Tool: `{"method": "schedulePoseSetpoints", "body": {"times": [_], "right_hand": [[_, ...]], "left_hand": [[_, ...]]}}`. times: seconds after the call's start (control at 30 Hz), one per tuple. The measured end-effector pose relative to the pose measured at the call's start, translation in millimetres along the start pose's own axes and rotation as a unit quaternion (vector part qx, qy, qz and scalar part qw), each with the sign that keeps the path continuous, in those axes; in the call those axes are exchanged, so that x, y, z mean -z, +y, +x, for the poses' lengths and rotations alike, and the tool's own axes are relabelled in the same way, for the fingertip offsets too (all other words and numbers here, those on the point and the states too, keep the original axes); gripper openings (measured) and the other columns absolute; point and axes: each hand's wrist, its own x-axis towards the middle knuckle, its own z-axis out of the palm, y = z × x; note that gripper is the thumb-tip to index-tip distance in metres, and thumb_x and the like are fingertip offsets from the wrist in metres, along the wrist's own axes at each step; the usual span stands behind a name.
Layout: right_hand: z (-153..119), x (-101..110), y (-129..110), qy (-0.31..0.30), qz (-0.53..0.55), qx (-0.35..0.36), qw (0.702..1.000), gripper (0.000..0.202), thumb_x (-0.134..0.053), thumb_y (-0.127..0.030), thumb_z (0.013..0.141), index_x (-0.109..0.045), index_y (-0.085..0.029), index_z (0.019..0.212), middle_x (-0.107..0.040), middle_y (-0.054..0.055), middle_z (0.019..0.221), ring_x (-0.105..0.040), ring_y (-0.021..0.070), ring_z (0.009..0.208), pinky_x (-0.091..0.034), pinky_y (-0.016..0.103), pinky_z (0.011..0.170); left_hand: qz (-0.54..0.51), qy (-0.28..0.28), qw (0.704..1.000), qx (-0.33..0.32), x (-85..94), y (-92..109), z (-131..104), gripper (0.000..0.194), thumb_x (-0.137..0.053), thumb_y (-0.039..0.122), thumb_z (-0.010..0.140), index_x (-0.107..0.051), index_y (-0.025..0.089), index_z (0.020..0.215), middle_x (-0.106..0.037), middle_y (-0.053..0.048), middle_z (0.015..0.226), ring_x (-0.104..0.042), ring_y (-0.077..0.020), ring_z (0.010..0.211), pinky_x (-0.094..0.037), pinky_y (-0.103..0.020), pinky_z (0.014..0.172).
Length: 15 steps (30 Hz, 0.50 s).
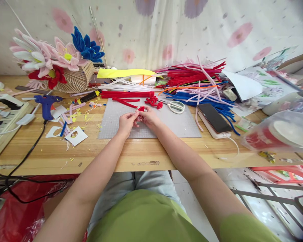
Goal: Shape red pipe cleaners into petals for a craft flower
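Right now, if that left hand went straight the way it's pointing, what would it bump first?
Probably the right hand, just ahead of the left hand, with a small red pipe-cleaner piece at their fingertips. Whether the hands already touch is hard to tell.

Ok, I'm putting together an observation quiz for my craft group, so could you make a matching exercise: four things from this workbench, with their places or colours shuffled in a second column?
Things:
1. Glue gun
2. Scissors
3. Phone
4. Small red piece

Places or colours:
A. On top of a white device
B. At the fingertips, where the left hand and right hand meet
C. Blue, off to the left of the grey mat
D. Pale handles, lying on the mat

Right pairs: 1-C, 2-D, 3-A, 4-B
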Motion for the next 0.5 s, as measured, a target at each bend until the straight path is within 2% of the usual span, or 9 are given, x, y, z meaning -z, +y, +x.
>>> {"method": "schedulePoseSetpoints", "body": {"times": [0.13,0.33,0.5], "right_hand": [[-2.3,-0.4,-1.1,-0.051,0.011,-0.020,0.998,0.040,-0.078,-0.017,0.058,-0.043,-0.018,0.077,-0.051,-0.007,0.050,-0.046,0.0062,0.042,-0.037,0.017,0.041],[-7.4,-4.6,-3.9,-0.156,0.019,-0.098,0.983,0.021,-0.061,-0.021,0.078,-0.046,-0.016,0.065,-0.045,-0.005,0.045,-0.045,0.0079,0.043,-0.039,0.020,0.045],[-6.5,-3.9,-2.7,-0.168,0.038,-0.141,0.975,0.026,-0.050,-0.022,0.086,-0.045,-0.016,0.062,-0.043,-0.004,0.043,-0.045,0.0084,0.043,-0.037,0.019,0.044]], "left_hand": [[-0.019,0.004,1.000,-0.014,-0.2,0.5,-1.6,0.026,-0.073,0.035,0.061,-0.060,0.013,0.058,-0.055,0.002,0.049,-0.041,-0.0032,0.040,-0.039,-0.016,0.037],[-0.052,0.033,0.997,-0.040,-5.6,-0.2,-4.9,0.020,-0.068,0.027,0.066,-0.057,0.014,0.056,-0.056,0.003,0.047,-0.046,-0.0042,0.039,-0.039,-0.017,0.039],[-0.049,0.046,0.995,-0.071,-7.9,-3.7,-6.0,0.022,-0.067,0.028,0.069,-0.054,0.014,0.056,-0.055,0.004,0.046,-0.047,-0.0048,0.038,-0.039,-0.017,0.040]]}}
